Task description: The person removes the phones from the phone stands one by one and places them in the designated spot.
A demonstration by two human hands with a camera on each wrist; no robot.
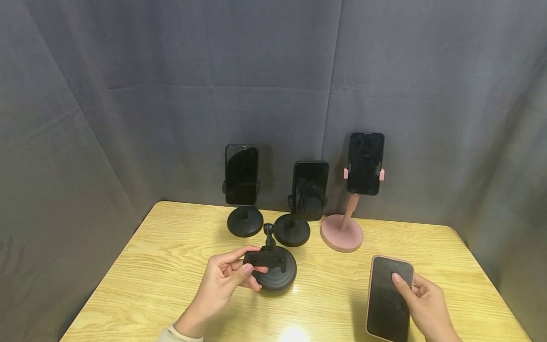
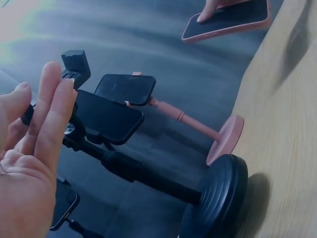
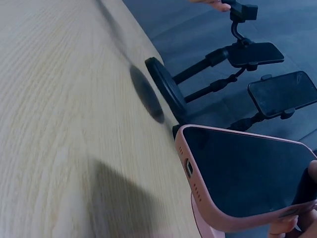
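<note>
My left hand [image 1: 224, 278] pinches the black clamp head [image 1: 266, 259] of a phone stand between thumb and fingers. The stand's round black base [image 1: 275, 280] rests on the table; its pole [image 2: 143, 176] shows in the left wrist view. In my right hand [image 1: 427, 304] is a smartphone [image 1: 389, 299] in a pink case, held above the table with the thumb across its dark screen. The right wrist view shows the phone's [image 3: 252, 171] lower edge with its charging port; most of that hand is out of frame there.
Behind stand two black phone stands [image 1: 245, 222] [image 1: 292, 231] and a pink phone stand [image 1: 342, 233], each holding a dark-screened phone. Grey curtain [image 1: 273, 95] hangs along the back and sides of the wooden table [image 1: 171, 266].
</note>
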